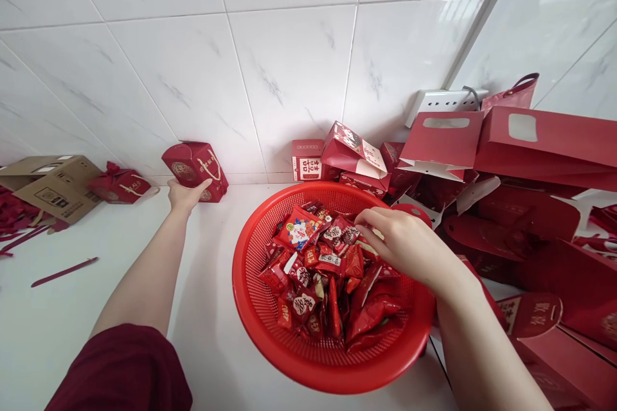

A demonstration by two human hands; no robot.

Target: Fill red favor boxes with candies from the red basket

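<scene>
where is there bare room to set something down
Bare white tabletop lies between the left forearm and the round red plastic basket, and between that forearm and the thin maroon strip. Red paper boxes crowd the basket's right.

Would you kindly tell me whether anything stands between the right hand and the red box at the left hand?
Yes: the red basket's rim and the wrapped packets inside lie between the right hand and the red box at the left hand; past the rim, nothing visible blocks the way.

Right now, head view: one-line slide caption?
Left hand holds a red box; right hand at the wrapped packets in a red perforated basket.
</scene>
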